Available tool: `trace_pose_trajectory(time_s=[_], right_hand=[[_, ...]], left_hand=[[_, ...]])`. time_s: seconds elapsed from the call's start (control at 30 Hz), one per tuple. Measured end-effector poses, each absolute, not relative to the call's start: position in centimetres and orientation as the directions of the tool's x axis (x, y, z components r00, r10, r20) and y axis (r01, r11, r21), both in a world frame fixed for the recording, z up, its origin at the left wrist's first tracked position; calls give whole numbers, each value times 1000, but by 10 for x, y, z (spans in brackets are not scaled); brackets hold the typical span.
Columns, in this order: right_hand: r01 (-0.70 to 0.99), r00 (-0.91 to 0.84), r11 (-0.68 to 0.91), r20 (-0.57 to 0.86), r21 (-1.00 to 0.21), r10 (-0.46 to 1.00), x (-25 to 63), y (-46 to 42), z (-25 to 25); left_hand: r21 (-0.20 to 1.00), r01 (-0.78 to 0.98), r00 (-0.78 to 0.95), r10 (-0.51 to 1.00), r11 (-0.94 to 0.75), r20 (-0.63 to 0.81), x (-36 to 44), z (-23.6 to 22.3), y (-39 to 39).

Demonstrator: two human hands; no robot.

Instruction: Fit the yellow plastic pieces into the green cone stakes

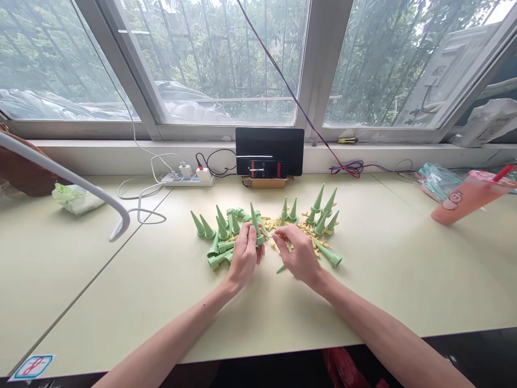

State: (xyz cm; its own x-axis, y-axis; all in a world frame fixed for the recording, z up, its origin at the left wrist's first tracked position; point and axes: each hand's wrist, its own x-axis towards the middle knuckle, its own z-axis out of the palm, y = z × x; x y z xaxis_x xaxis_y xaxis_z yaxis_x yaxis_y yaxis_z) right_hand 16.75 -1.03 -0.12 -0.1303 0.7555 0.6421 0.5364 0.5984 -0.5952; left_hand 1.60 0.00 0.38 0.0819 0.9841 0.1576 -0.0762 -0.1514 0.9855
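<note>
My left hand [245, 252] is closed around a green plastic plant watering spike [255, 222], its pointed end up. Just to the right, my right hand [299, 252] has thumb and forefinger pinched together; whatever is between them is too small to make out. Small yellow plastic pieces [273, 222] are scattered on the table between and behind the hands. Several green spikes [222, 233] stand or lie to the left of my left hand. More stand behind my right hand, and one green spike [329, 253] lies on its side beside it.
A dark tablet [270, 141] with a phone [268, 169] before it leans near the window. At the left are a power strip [189, 179] and a white lamp arm [76, 175]. A pink drink cup [470, 198] stands tilted in view at the right. Loose cables [351, 168] lie along the wall.
</note>
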Motion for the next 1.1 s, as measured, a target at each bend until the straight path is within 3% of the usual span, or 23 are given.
trace_pose_trajectory(time_s=[0.7, 1.1], right_hand=[[441, -117, 674, 707, -592, 698, 161, -14, -3], [424, -90, 648, 682, -633, 726, 161, -12, -4]], left_hand=[[973, 129, 115, 978, -190, 176, 13, -2, -3], [967, 129, 113, 972, -221, 207, 12, -2, -6]])
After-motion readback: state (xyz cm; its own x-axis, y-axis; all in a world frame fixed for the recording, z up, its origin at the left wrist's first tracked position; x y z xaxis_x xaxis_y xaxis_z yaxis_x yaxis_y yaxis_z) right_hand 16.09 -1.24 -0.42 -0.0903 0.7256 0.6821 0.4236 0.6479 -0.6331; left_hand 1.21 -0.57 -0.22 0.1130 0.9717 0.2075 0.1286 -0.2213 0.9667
